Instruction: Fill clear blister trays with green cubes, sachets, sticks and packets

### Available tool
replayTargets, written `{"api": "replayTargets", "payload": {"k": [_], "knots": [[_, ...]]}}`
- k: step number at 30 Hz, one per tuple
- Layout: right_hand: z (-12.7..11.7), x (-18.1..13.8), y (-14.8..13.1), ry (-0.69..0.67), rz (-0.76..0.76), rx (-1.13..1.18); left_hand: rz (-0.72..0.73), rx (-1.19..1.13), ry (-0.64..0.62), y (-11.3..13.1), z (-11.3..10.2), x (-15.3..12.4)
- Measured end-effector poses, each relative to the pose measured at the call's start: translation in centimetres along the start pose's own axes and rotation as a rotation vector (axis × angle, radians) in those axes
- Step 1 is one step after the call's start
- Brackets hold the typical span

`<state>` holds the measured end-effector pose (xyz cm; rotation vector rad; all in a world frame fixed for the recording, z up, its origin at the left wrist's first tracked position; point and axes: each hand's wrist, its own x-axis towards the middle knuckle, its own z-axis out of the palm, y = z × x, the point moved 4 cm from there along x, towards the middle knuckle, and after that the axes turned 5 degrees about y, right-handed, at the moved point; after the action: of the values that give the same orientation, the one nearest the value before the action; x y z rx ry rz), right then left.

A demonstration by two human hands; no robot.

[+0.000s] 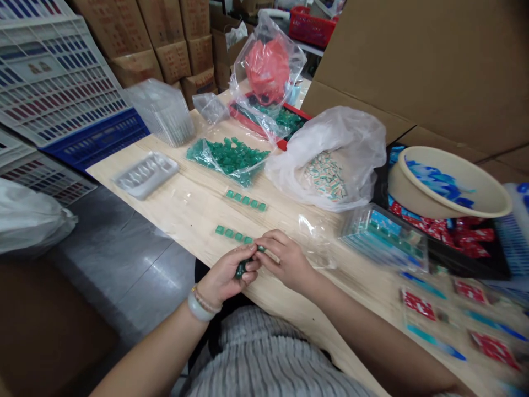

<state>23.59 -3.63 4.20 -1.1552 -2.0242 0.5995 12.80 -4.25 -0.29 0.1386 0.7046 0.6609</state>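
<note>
Green piece [241, 269] pinched at the worktop's [185, 209] near edge!
Left hand [225, 278] has its grip closed round it, right hand [285, 259] fingertips pinching its top; a green row [233, 234] lies just beyond.

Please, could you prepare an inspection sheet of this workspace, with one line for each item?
Surface: pale wooden table.
Job's things: green pieces in the left hand; near row and far row of the same pieces lie on the table.
Clutter: open bag of green pieces; white bag of mixed small pieces; beige basin; stack of clear trays.
Grippers: left hand closed on green pieces; right hand has its fingertips at them, grip unclear.
Cables: nothing seen.
Surroundings: cardboard boxes; plastic crates.
</note>
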Motion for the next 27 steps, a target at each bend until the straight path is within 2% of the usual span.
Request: {"api": "replayTargets", "payload": {"k": [3,5,9,14,17,19,25,27], "knots": [[-0.1,-0.1,0.4,0.013,0.099,0.083,-0.019,-0.011,-0.012,0.0,-0.2,0.0],[-0.2,-0.2,1.1,0.033,0.272,0.233,0.038,0.016,-0.008,0.3,0.0,-0.1],[0.2,-0.8,2.2,-0.005,0.715,0.768,0.161,0.15,-0.026,0.9,0.4,0.0],[0.5,-0.9,1.8,-0.106,0.991,1.297,0.196,0.304,-0.044,0.9,0.7,0.4],[0.7,-1.1,1.6,-0.223,1.046,1.457,0.196,0.388,-0.069,0.9,1.0,0.4],[0.8,-1.3,1.6,-0.251,1.048,1.48,0.17,0.411,-0.088,0.8,1.2,0.3],[1.2,-1.5,1.9,-0.155,1.006,1.446,-0.098,0.257,-0.156,0.6,1.3,0.0],[1.2,-1.5,2.0,-0.132,0.972,1.423,-0.144,0.201,-0.177,0.7,1.2,-0.1]]}}
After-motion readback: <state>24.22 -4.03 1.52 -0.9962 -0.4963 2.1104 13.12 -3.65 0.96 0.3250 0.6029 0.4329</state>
